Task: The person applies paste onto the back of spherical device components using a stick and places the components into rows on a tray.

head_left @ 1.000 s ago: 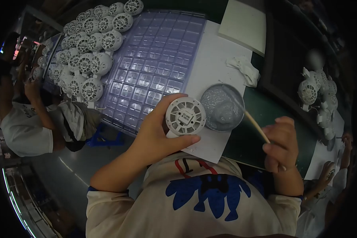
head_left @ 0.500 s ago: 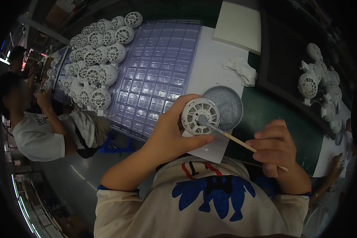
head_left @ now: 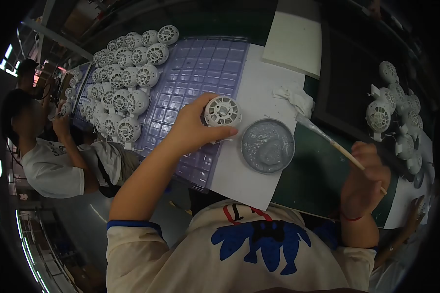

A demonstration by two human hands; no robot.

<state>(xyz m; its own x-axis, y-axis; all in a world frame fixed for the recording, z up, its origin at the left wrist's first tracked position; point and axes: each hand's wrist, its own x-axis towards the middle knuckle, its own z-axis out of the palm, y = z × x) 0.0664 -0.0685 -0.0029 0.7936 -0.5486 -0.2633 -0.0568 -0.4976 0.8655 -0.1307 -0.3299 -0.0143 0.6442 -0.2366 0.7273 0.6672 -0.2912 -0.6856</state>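
My left hand [head_left: 190, 126] is closed around a round white slotted housing [head_left: 223, 111], like a small fan body, with grey paste at its centre. It is held over the right edge of a purple plastic tray [head_left: 190, 66]. My right hand [head_left: 367, 168] grips the wooden handle of a brush [head_left: 344, 152], fingers wrapped round it. The brush's grey-coated tip points up and left, close to a crumpled white cloth [head_left: 300, 101]. Between my hands a round tub of grey paste [head_left: 268, 146] stands on white paper [head_left: 254, 73].
Rows of similar white housings [head_left: 127, 100] fill the tray's left part. More housings [head_left: 379, 117] are piled on the right by a dark tray [head_left: 344, 63]. A pale board [head_left: 293, 36] lies at the back. A co-worker [head_left: 49, 161] sits left; another person's hand [head_left: 415, 210] shows right.
My left hand has carried the housing up and left, away from the tub. My right hand has drawn the brush out of the housing and moved right.
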